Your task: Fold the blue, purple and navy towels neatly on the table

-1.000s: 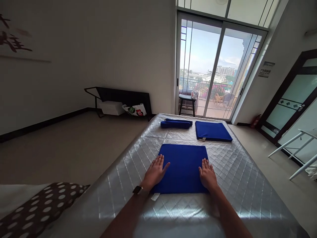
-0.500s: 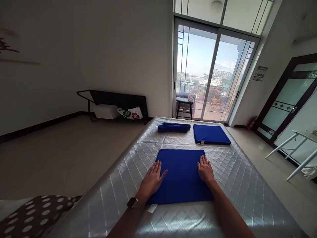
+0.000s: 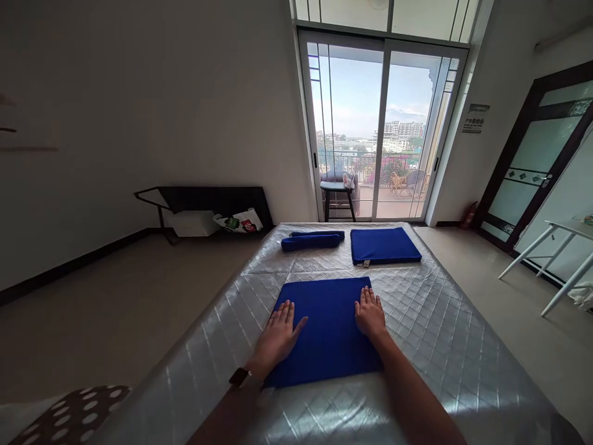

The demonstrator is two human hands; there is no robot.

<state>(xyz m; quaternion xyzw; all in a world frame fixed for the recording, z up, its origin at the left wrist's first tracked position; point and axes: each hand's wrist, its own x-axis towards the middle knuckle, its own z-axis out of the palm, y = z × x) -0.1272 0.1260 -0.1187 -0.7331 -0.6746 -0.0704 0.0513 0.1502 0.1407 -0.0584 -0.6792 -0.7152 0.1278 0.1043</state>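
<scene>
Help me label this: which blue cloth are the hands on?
The nearest blue cloth, under left hand and right hand; the narrow bundle and far-right piece lie beyond.

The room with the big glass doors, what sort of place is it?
Probably a bedroom or guest room: there's what looks like a quilted silver mattress, brown polka-dot fabric near it, and sliding glass doors facing a balcony.

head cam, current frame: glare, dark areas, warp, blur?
Head view: strong backlight through the glass door, wall at left dim; head view: bright sheen on the silver quilted cover, strongest near the bottom; head view: wide-angle look, brown door leaning; head view: left hand and right hand fairly clear on the blue cloth.
</scene>
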